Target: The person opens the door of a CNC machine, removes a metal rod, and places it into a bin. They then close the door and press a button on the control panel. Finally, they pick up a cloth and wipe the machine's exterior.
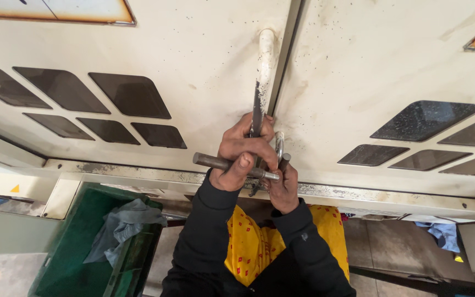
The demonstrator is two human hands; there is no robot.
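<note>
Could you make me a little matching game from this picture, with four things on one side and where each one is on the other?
Things:
1. Short grey metal rod
2. Long white-painted door handle
3. Crumpled grey cloth
4. Yellow fabric with red dots

Places:
A. Lying in the green plastic crate
B. Between the person's black sleeves, low down
C. Held crosswise in the left hand, next to the right hand
D. Running upright along the seam between the two cream cabinet doors

Pairs: 1-C, 2-D, 3-A, 4-B
</note>
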